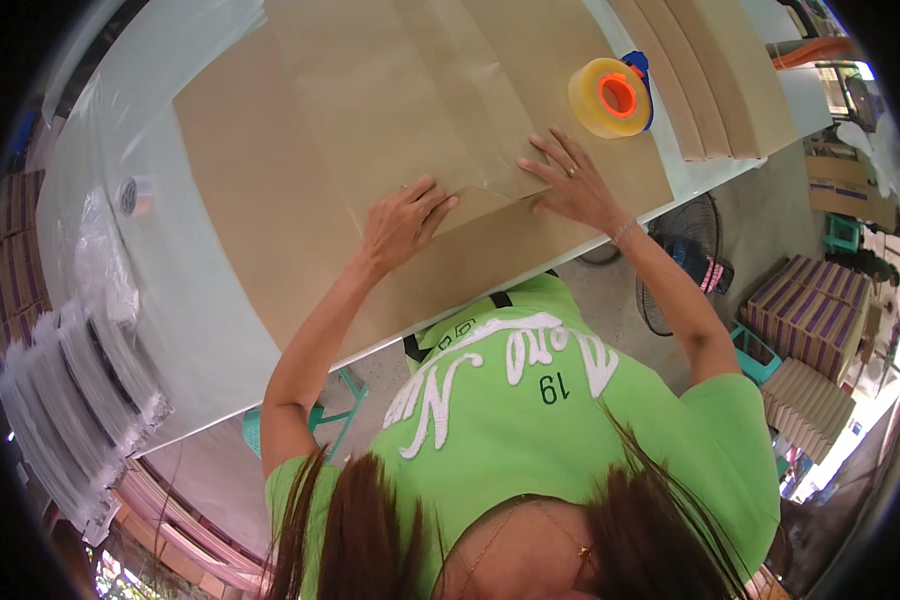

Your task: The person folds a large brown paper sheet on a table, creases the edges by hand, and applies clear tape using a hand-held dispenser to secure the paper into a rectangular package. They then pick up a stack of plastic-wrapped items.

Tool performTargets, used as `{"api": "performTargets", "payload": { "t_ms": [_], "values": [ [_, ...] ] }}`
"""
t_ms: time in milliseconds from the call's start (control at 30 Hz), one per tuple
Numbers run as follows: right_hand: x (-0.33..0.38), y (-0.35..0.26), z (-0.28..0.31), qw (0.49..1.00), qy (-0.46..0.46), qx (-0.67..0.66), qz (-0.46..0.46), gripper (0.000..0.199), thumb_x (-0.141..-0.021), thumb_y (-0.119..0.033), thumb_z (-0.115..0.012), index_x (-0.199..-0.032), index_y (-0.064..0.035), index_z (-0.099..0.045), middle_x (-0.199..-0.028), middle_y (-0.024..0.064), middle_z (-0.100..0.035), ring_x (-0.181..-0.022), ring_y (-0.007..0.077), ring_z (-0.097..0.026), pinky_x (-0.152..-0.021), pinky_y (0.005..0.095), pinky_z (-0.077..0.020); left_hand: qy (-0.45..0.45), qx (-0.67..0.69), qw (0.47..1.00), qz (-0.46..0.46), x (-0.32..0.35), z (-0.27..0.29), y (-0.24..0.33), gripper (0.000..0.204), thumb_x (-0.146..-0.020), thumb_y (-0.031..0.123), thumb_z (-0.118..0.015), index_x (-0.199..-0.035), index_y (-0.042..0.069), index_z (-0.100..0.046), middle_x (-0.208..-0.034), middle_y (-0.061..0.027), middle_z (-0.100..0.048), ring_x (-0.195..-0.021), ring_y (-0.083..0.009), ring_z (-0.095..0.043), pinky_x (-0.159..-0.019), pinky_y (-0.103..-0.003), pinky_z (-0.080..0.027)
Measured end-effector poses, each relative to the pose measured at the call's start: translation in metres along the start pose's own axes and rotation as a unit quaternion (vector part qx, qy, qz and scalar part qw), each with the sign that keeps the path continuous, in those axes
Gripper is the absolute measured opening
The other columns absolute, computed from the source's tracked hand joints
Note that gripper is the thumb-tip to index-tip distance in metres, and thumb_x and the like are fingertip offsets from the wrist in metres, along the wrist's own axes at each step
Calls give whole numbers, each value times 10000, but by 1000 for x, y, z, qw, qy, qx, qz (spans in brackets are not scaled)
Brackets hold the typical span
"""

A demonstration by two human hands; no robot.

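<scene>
A sheet of brown wrapping paper (400, 110) with crease lines lies on a larger flat piece of brown cardboard (240, 200). My left hand (402, 222) is closed, with bent fingers at the paper's near edge. My right hand (573, 188) rests at the same edge further right, its fingers spread and the thumb apart. Between the hands, a shiny clear strip, seemingly tape, lies on the paper's edge. A large roll of clear yellowish tape (587, 97) with an orange core and a blue holder sits just beyond my right hand.
Stacked folded brown cardboard (705, 80) stands at the table's right. A smaller tape roll (135, 196) and bundles of clear plastic (80, 400) lie on the left. Beyond the table's near right edge are a black fan (682, 260), teal stools (755, 355) and striped cartons (810, 305).
</scene>
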State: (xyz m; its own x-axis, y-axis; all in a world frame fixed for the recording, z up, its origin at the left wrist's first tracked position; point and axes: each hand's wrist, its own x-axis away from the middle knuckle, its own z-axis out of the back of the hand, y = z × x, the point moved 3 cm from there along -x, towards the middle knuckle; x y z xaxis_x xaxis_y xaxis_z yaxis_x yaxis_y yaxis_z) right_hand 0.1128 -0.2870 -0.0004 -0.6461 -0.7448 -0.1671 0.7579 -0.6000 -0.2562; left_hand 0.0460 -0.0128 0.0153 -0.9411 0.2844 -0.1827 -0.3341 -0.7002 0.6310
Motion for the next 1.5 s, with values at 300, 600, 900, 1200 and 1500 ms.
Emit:
{"api": "performTargets", "payload": {
  "t_ms": [300, 600, 900, 1200, 1500],
  "values": [
    [-4, 1, -15, 982, 136, -24, 131, 663, -666, -164, -798, -1293, -188, -585, -1402, 28, -500, -1296, 227, -490, -1015, 397, -467, 36, 4, 999, -40, 1, 1, 0, 197, -924, 249, -619, -837, 73, -619, -814, -63, -529, -661, -268, -577, -578, -385, -466],
    [-15, -20, -9, 979, 108, -131, 114, 469, -686, -171, -807, -1121, -153, -633, -1009, 56, -583, -1101, 268, -557, -916, 384, -498, 47, -20, 997, -51, 4, -1, 2, 193, -926, 260, -615, -874, 75, -608, -833, -58, -538, -680, -261, -591, -585, -385, -472],
    [-84, -53, 1, 967, -69, -239, 51, 230, -806, -281, -743, -901, -113, -619, -851, -1, -565, -907, 198, -511, -974, 396, -295, 16, -41, 998, -40, 3, 2, 3, 177, -939, 244, -588, -929, 69, -612, -906, -71, -575, -730, -301, -596, -621, -403, -476],
    [-81, -54, -13, 962, -17, -271, 14, 192, -771, -238, -761, -790, -120, -610, -713, -32, -532, -819, 170, -467, -988, 402, -258, -21, -224, 966, -129, 76, 10, -34, 372, -886, 373, -638, -1224, 231, -578, -1404, -39, -422, -1321, -224, -403, -1012, -436, -419],
    [-81, -54, -15, 964, 10, -266, 11, 160, -766, -228, -759, -790, -127, -636, -724, -36, -577, -836, 149, -507, -1005, 382, -268, 125, -336, 908, -217, 95, -10, -65, 515, -831, 416, -700, -1306, 318, -529, -1313, 0, -539, -1275, -201, -491, -947, -367, -481]
  ]
}}
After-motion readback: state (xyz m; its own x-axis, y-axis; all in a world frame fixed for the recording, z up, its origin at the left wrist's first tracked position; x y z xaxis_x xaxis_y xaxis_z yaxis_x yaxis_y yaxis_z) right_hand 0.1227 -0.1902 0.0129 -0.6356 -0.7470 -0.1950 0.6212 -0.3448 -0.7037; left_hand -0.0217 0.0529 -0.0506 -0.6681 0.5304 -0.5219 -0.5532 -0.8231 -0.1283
